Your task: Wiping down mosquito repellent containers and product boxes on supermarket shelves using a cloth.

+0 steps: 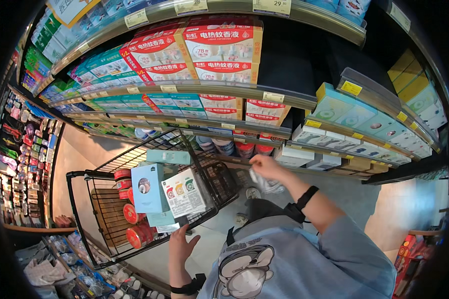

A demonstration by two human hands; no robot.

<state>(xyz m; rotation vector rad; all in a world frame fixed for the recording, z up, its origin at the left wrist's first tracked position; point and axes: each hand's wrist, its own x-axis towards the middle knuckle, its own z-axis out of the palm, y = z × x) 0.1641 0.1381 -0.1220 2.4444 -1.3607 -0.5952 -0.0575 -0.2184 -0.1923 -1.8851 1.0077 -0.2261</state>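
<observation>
A black wire shopping cart [110,173] stands before me at the left. My left hand [181,241] is at its near rim, thumb spread, beside a white label or paper at the edge. In the cart lie a light blue box [147,188], a white box with coloured pictures [184,192], a teal box [168,157] and several red round tins [138,235]. My right hand [263,166] is raised in front of the lowest shelf, its fingers closed on a crumpled clear plastic wrapper [263,182] that hangs below it.
Shelves [224,89] run across the front, holding red and white mosquito liquid boxes [220,48], teal boxes [108,65] and, low down, red tubs [245,148]. At right are pale fan boxes [359,112]. Bagged goods and slippers [129,287] lie in bins at lower left.
</observation>
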